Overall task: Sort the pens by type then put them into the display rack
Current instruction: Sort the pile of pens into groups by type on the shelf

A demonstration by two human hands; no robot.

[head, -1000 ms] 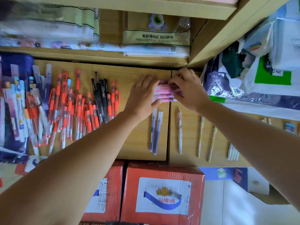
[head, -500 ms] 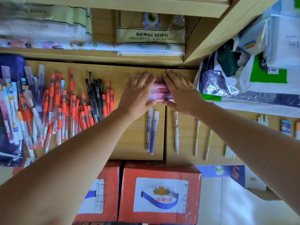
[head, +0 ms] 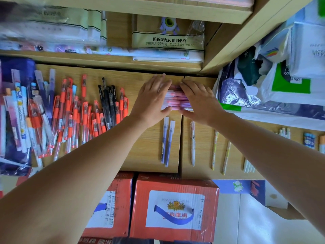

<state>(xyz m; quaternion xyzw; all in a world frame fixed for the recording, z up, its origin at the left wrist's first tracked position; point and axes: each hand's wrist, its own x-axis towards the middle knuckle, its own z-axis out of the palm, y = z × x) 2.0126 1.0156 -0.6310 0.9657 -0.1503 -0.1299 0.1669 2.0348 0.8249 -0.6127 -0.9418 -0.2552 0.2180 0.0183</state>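
Between our left hand (head: 153, 99) and right hand (head: 198, 103), both flat-fingered, pink pens (head: 175, 100) sit pressed; even pressure should square them.

Two red cartons stand side by side below the wooden surface (head: 149, 152): the right carton (head: 174, 187) bears a white label with a blue ribbon, and the left carton (head: 112, 208) touches it. On the shelf (head: 105, 61) above lies a green-banded packet (head: 167, 41). Crumpled plastic bags (head: 281, 92) pile up at the right. A dark purple bag (head: 17, 67), perhaps a pouch, lies far left.
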